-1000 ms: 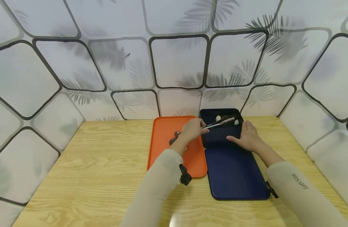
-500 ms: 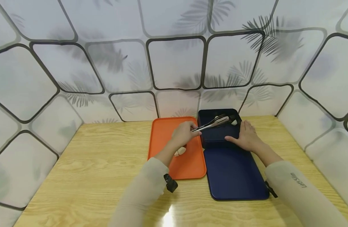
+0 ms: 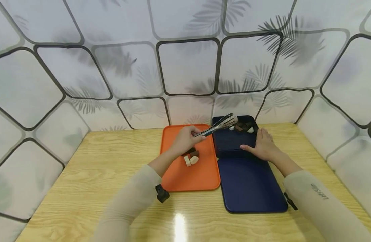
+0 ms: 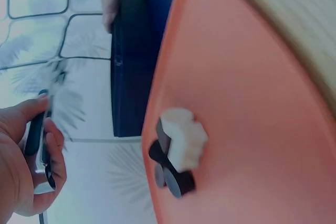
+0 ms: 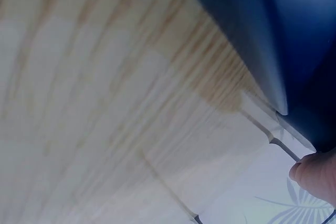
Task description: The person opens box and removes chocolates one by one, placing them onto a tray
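My left hand [image 3: 183, 138] grips a pair of metal tongs [image 3: 218, 126] above the orange tray [image 3: 203, 176]. Their tips reach over the left part of a dark blue box [image 3: 232, 143], with nothing visible between them. Brown pieces [image 3: 239, 126] and white pieces [image 3: 250, 130] lie at the back of the box. Under my left wrist, brown pieces [image 3: 194, 153] and cream-white pieces [image 3: 193, 160] sit together on the tray, partly hidden by the hand. My right hand [image 3: 264, 146] rests against the box's right front corner, thumb spread along the front rim and fingers straight.
A flat dark blue lid or tray [image 3: 252, 185] lies directly in front of the box, beside the orange tray. Everything stands on a wood-grain table [image 3: 112, 168]. A patterned cloth wall [image 3: 188, 67] rises close behind the box and along both sides.
My left hand has drawn the tongs leftward and up out of the box, leaving brown pieces visible there. The tray's pieces are now less covered by the arm. My right hand holds its place.
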The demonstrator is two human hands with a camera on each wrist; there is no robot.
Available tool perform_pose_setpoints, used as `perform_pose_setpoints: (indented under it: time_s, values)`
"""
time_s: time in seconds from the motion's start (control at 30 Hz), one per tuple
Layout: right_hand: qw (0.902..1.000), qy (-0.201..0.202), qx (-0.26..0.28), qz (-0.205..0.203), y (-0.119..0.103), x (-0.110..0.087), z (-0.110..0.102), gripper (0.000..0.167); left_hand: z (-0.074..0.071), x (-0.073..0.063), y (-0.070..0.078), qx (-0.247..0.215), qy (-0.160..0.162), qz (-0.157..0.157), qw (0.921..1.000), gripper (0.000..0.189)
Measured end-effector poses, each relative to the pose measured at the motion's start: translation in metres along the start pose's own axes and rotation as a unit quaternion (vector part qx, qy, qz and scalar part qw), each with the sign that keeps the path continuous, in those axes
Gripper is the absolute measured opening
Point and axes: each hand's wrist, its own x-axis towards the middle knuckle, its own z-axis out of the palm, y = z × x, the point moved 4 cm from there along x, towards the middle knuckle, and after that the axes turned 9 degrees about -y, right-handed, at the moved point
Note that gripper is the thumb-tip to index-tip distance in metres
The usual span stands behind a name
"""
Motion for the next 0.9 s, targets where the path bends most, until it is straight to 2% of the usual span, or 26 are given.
perform_pose_setpoints:
  time_s: [0.17, 0.3, 0.5, 0.63, 0.9]
  values:
    - [1.0, -0.002, -0.001, -0.003, -0.001, -0.001, -0.002, 0.117, -0.01, -0.014, -0.008, -0.009, 0.018, -0.005, 0.9998, 0.023]
    - [1.0, 0.0, 0.0, -0.004, -0.001, -0.001, -0.001, 0.117, -0.018, -0.027, -0.018, 0.008, 0.024, -0.003, 0.9997, 0.02]
    - [0.9998, 0.011, 0.009, -0.011, 0.0, -0.002, 0.001, 0.118, -0.035, -0.046, -0.036, 0.093, 0.046, -0.015, 0.9945, 0.02]
    - [0.9999, 0.013, 0.005, -0.01, -0.001, -0.003, -0.001, 0.117, -0.049, -0.056, -0.051, 0.114, 0.051, -0.024, 0.9919, 0.022]
    - [0.9999, 0.014, -0.001, -0.009, -0.001, 0.0, 0.0, 0.117, -0.067, -0.076, -0.087, 0.112, 0.053, -0.054, 0.9908, 0.023]
